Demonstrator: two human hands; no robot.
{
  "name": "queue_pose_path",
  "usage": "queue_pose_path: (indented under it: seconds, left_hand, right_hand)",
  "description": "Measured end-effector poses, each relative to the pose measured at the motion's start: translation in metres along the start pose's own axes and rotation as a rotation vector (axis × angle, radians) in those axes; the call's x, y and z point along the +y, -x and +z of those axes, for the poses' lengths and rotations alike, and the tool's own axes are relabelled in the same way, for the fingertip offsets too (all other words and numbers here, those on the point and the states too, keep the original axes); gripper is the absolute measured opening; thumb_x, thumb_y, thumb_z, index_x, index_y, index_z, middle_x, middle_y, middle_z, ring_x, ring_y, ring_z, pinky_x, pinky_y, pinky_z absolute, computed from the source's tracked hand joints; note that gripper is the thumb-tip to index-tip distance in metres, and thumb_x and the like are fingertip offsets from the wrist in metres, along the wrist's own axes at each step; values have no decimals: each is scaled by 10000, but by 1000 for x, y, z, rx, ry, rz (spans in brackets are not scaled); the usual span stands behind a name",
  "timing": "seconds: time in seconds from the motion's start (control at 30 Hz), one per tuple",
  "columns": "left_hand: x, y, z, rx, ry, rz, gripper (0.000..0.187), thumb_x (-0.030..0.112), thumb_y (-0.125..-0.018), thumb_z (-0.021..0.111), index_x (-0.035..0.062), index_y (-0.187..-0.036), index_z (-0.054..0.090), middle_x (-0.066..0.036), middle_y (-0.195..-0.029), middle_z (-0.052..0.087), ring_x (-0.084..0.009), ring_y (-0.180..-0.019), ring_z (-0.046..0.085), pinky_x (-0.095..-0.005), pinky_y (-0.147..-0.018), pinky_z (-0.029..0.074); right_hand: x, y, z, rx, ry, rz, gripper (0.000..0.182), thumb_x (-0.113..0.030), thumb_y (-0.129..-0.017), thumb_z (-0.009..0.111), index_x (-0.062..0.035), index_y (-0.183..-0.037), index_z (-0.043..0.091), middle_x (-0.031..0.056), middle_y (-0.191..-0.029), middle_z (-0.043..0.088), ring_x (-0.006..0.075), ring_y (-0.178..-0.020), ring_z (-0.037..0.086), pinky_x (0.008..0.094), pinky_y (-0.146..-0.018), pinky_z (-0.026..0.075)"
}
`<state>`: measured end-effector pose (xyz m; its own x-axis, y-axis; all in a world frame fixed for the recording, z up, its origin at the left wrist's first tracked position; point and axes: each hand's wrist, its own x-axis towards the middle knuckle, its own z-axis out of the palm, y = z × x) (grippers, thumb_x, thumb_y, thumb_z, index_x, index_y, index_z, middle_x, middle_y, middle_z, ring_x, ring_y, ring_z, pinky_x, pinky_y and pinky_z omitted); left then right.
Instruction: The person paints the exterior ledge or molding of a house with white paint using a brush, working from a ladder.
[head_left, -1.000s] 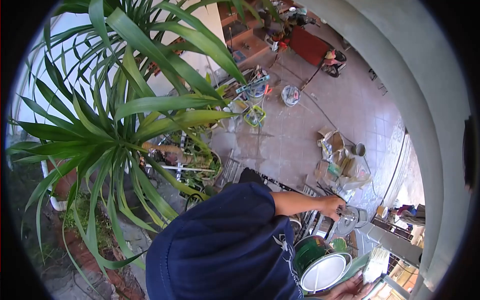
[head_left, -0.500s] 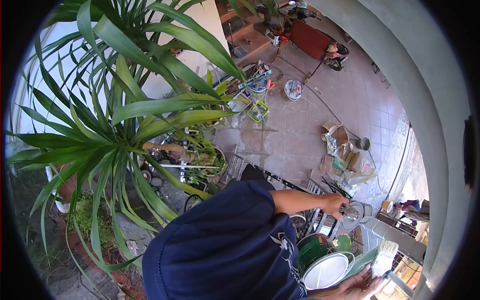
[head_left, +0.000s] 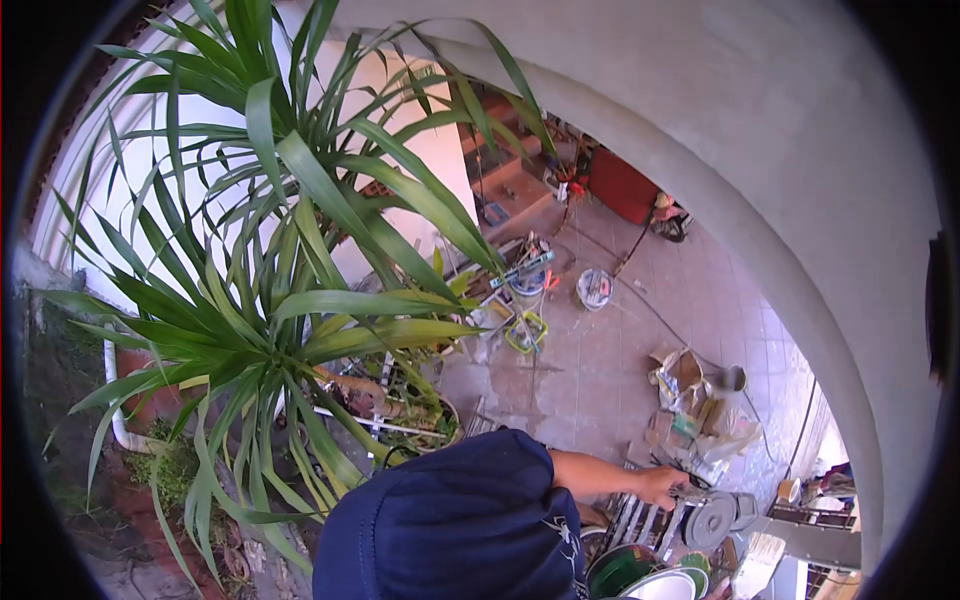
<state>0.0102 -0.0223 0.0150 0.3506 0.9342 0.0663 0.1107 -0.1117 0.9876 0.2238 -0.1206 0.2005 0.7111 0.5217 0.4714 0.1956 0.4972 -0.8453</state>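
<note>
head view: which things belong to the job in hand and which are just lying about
Apparently for the job:
paintbrush by the right hand
green container
ladder-like frame by the left hand

Apparently just lying about:
white bucket
cardboard box
spirit level
yellow-green basket

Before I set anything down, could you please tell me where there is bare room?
Tiled floor looks bare between the lone bucket and the cardboard, and between the dark cable and the pale arch. It is crowded around the left hand, with the green bucket and brush nearby.
</note>
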Motion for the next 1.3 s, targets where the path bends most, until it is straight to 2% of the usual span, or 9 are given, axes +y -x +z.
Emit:
queue_pose_path:
  seconds: [0.1, 0.23, 0.57, 0.67, 0.77, 0.83, 1.0, 1.1, 1.3]
  left_hand:
    - [-17, -4, 11, 83, 1, 145, 626, 249, -593, 749, 37, -1151, 561, -192, -867, 626, -336, -850, 625, -434, -742, 476]
    - [4, 2, -1, -1, 1, 10, 598, 292, -597, 746, 18, -1104, 585, -212, -941, 650, -362, -919, 635, -430, -796, 490]
    - [-12, -1, 4, 43, -34, 74, 631, 307, -591, 774, 43, -1123, 560, -208, -849, 634, -380, -858, 631, -451, -750, 477]
    - [-10, -1, 3, 30, -24, 45, 598, 314, -612, 799, 23, -1094, 599, -188, -936, 655, -333, -913, 641, -419, -797, 495]
    - [-8, -1, 2, 31, -43, 34, 607, 326, -606, 795, 23, -1094, 599, -182, -890, 658, -330, -876, 648, -413, -772, 500]
    - [-9, 0, 3, 36, -34, 43, 613, 331, -604, 795, 22, -1095, 598, -183, -883, 659, -330, -874, 650, -413, -769, 500]
    - [-8, -2, 5, 43, -20, 32, 624, 336, -601, 795, 19, -1101, 597, -188, -875, 660, -333, -874, 653, -411, -772, 502]
    - [-2, 1, 0, 33, -4, 43, 640, 340, -598, 797, 18, -1113, 596, -193, -889, 659, -341, -888, 651, -413, -781, 502]
    - [-7, -2, 3, 19, -2, 39, 639, 284, -589, 768, 46, -1145, 562, -202, -888, 628, -363, -877, 624, -439, -745, 477]
  right_hand:
    - [-23, 8, 18, 52, 81, -5, 690, -180, -675, 881, 27, -1219, 509, 144, -1083, 575, 247, -924, 615, 293, -692, 552]
    - [-12, 4, -3, 21, 47, 46, 698, -164, -684, 877, 20, -1239, 495, 150, -1113, 573, 234, -933, 613, 299, -700, 548]
    - [-25, -10, -11, -294, -247, 139, 611, 95, -785, 712, 18, -1329, 443, 183, -1203, 550, 298, -1063, 597, 397, -895, 543]
    - [-9, -13, -10, -254, -239, -52, 379, 13, -849, 673, 5, -1210, 558, 172, -1127, 590, 298, -1008, 606, 407, -854, 548]
    - [-75, 7, 40, -216, -489, 415, 175, -98, -888, 644, -12, -1040, 642, 170, -1038, 619, 300, -946, 608, 398, -809, 544]
    - [-87, 16, 55, -169, -446, 413, 133, -142, -899, 622, -21, -943, 655, 164, -981, 629, 302, -914, 606, 394, -783, 538]
    - [-67, 7, 29, -241, -391, 290, 252, -128, -876, 670, -16, -1094, 615, 154, -1086, 602, 309, -991, 592, 430, -835, 542]
    - [-13, -18, -29, -335, -142, 35, 655, 37, -746, 773, -12, -1320, 461, 147, -1257, 515, 289, -1134, 537, 421, -923, 531]
    - [-11, -15, -23, -211, -170, 128, 754, 56, -683, 824, -14, -1319, 426, 132, -1250, 502, 261, -1078, 565, 350, -835, 563]
